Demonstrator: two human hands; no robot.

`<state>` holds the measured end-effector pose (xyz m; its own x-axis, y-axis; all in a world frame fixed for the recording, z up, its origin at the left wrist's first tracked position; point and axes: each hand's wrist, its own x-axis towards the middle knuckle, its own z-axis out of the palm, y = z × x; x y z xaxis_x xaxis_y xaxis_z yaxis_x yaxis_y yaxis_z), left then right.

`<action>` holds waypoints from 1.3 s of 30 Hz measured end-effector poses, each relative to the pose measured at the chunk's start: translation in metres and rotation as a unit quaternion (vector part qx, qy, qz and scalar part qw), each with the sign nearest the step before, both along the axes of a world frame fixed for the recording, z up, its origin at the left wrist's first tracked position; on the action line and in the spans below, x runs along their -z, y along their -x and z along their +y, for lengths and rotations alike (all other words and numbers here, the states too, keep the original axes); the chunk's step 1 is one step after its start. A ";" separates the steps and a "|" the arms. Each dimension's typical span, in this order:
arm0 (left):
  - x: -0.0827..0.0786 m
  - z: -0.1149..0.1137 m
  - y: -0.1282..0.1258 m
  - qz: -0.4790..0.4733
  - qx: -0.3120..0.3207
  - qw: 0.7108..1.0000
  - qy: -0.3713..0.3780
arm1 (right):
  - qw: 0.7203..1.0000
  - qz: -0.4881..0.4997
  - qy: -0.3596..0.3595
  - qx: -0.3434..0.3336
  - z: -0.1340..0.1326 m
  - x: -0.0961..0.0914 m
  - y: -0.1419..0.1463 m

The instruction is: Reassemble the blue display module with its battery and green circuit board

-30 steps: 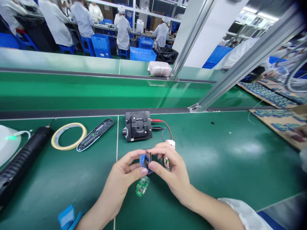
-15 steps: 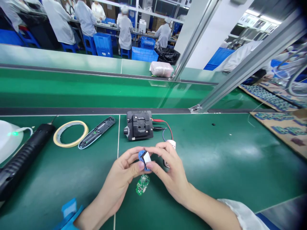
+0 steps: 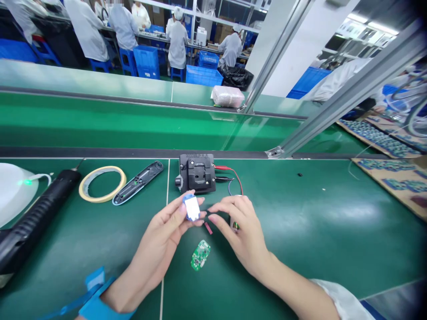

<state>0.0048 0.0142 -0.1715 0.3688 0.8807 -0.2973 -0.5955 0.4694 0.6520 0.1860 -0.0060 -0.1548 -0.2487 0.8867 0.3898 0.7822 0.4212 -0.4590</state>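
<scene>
My left hand point(image 3: 167, 231) is closed on a small blue part with a white rectangular face point(image 3: 192, 209), tilted up toward me. To its right, my right hand point(image 3: 242, 231) has thumb and forefinger pinched around a small black piece point(image 3: 208, 213), mostly hidden by the fingertips. Under the fingers is a short pink strip point(image 3: 208, 228). A green circuit board point(image 3: 200, 255) lies on the mat below both hands. Behind the right hand, a white cylindrical object is largely covered.
A black test fixture point(image 3: 196, 173) with red and black leads stands behind the hands. To the left are a long grey shell point(image 3: 138, 183), a tape roll point(image 3: 85, 195), a black electric screwdriver point(image 3: 36, 218) and a white device point(image 3: 15, 191). Boards on cardboard point(image 3: 396, 184) lie right.
My right hand has drawn away from the blue part with a small black piece. The left hand has raised and turned the part, showing its white face. The pink strip has come into view.
</scene>
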 end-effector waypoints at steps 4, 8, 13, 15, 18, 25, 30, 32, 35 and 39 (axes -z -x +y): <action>-0.003 0.003 0.002 0.040 -0.039 0.998 0.005 | 0.991 -0.130 0.023 0.020 -0.002 0.009 -0.002; -0.005 0.003 0.003 0.094 -0.029 0.995 -0.009 | 0.979 -0.203 0.021 0.006 -0.004 0.016 -0.004; -0.002 0.000 0.000 0.124 -0.005 0.992 -0.002 | 0.984 -0.179 -0.015 0.002 0.001 0.012 -0.007; 0.001 -0.002 -0.002 0.132 0.020 0.991 -0.007 | 0.992 -0.124 -0.031 0.011 0.002 0.006 -0.005; 0.006 -0.005 -0.007 0.155 0.053 0.987 -0.009 | 0.996 -0.054 -0.067 0.017 0.001 -0.004 -0.001; 0.006 -0.009 -0.011 0.206 0.088 0.974 -0.032 | 0.995 -0.051 -0.088 0.002 -0.001 -0.002 0.005; 0.007 -0.014 -0.011 0.258 0.104 0.959 -0.047 | 0.992 -0.054 -0.110 0.002 -0.001 0.002 0.009; 0.010 -0.017 -0.011 0.269 0.109 0.955 -0.059 | 0.991 -0.057 -0.122 0.004 -0.002 0.002 0.010; 0.013 -0.020 -0.011 0.277 0.112 0.951 -0.075 | 0.988 -0.066 -0.139 0.004 -0.004 0.002 0.013; 0.012 -0.022 -0.012 0.274 0.107 0.953 -0.076 | 0.986 -0.084 -0.143 0.006 -0.005 0.002 0.016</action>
<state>0.0166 -0.0082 -0.1834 0.3704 0.8510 -0.3723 -0.0485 0.4180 0.9072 0.1702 -0.0114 -0.1567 -0.3217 0.7499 0.5780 0.8425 0.5053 -0.1867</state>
